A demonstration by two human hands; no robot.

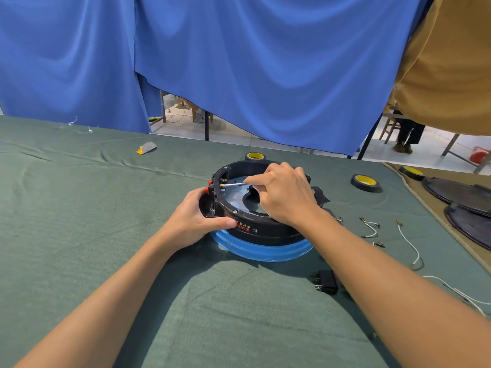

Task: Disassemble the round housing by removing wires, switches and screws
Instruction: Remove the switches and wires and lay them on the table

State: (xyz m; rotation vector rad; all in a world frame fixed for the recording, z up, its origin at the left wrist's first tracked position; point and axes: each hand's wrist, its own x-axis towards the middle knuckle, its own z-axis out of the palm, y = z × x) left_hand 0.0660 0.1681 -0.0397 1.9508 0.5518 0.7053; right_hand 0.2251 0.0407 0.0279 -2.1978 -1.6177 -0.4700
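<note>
1. Mid-table, toward the far edge of the green cloth [106,235]: round housing [265,229], black, seated on a blue ring [260,249]. A red switch [210,185] is set in its left wall.
2. Left hand [196,221]: fingers curled round the housing's left side beside the switch, thumb lying along the front wall.
3. Right hand [284,192]: over the housing's open top, thumb and forefinger pinching a thin pale wire [233,184]. The wire's far end meets the terminals behind the switch.
4. Right of the housing, toward the right edge: loose white wires [370,227] with brass ends, lying apart from one another.
5. Near the right forearm: small black part [325,281] with metal prongs.
6. Tape rolls, black with yellow cores: one [255,156] just behind the housing, two [365,181] toward the far right corner.
7. Far left area: yellow-and-grey scrap [146,148].
8. Right edge: dark discs [457,192], overlapping, on a tan cloth.
</note>
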